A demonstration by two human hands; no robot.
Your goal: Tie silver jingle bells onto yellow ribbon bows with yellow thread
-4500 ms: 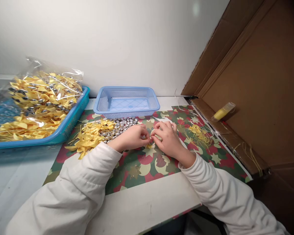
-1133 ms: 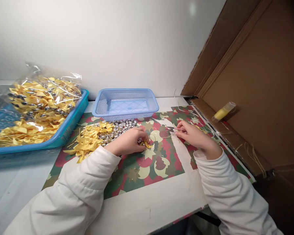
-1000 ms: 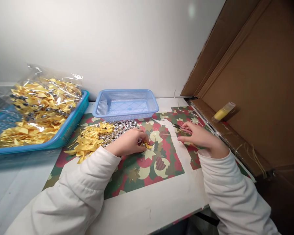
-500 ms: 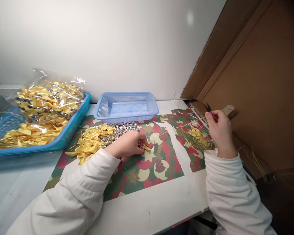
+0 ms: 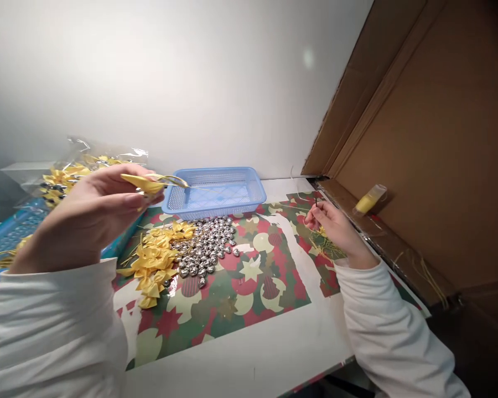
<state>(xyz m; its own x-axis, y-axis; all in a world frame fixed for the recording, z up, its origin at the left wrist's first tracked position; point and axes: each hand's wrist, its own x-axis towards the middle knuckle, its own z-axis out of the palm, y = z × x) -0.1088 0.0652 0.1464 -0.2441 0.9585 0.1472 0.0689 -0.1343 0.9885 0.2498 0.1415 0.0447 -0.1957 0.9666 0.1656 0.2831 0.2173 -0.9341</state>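
Note:
Raised at the left, my left hand [image 5: 95,207] pinches a yellow ribbon bow [image 5: 143,183] between thumb and fingers. A loop of thin gold cord [image 5: 172,180] sticks out from the bow to the right. My right hand [image 5: 332,226] is closed around small scissors [image 5: 316,203], mostly hidden by the fingers, above some yellow thread scraps [image 5: 326,246]. Between the hands, on patterned paper [image 5: 249,298], lies a pile of silver jingle bells [image 5: 207,243]. More yellow ribbon bows [image 5: 155,251] are heaped against the left side of the bells.
A light blue plastic basket [image 5: 216,209] stands behind the bells. Behind my left hand are a blue tray [image 5: 25,221] and a clear bag [image 5: 108,152] of yellow bows. A yellow-filled tube [image 5: 369,200] rests on a ledge by the cardboard wall [image 5: 419,138] at right.
My left hand has risen from the bells and swung left, carrying the bow. My right hand has come down and left to the thread scraps with the scissors.

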